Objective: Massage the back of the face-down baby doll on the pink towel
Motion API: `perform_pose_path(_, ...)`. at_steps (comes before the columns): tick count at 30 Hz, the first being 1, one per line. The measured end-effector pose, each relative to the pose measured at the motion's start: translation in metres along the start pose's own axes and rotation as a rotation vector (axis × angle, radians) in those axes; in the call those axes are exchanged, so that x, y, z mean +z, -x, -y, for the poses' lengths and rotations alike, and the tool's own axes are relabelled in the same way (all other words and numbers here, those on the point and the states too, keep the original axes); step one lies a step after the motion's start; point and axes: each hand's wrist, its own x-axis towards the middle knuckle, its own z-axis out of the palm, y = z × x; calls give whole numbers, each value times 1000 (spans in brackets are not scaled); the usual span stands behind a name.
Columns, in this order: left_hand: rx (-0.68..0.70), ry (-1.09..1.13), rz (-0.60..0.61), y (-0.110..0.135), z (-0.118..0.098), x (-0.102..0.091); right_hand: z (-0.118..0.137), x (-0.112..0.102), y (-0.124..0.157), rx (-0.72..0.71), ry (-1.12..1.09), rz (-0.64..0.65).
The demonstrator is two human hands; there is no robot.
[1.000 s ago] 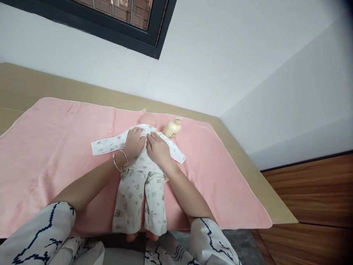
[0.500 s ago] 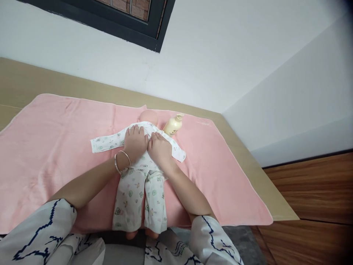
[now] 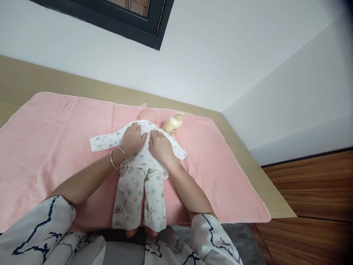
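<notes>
A baby doll [image 3: 146, 115] lies on a pink towel [image 3: 55, 140], dressed in a white printed shirt and trousers [image 3: 138, 195]. Its head points away from me and its feet hang over the near edge. My left hand [image 3: 132, 140], with two bangles on the wrist, lies flat on the doll's chest, fingers stretched out. My right hand [image 3: 160, 146] lies flat beside it on the right half of the shirt, fingers together and extended. Both palms press on the cloth and hold nothing. The doll's left sleeve [image 3: 103, 141] spreads out sideways.
A cream pump bottle [image 3: 172, 124] lies on the towel just right of the doll's head. The towel covers a tan table [image 3: 248, 162] set against a white wall. A dark window frame [image 3: 132, 25] is above, wood flooring [image 3: 311, 206] to the right.
Both hands have slid slightly outward and flattened on the doll's chest. The view has shifted a little; the doll and bottle stay put.
</notes>
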Motion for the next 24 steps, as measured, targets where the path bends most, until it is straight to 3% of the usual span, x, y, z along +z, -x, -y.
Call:
perform_pose_path(8,84,-44,-18,29,-31,-10,-24,7,-18,10,-167,23)
perform_pose_path(12,56,-11,-50,18,-21,-7,-14,11,-14,19,-44,-26)
perform_pose_path(17,76,-122,68,-4,-1,-14,9,10,2,3,98,-134)
perform_pose_path(24,115,-252,87,12,-26,-28,-23,18,-17,33,-108,-98)
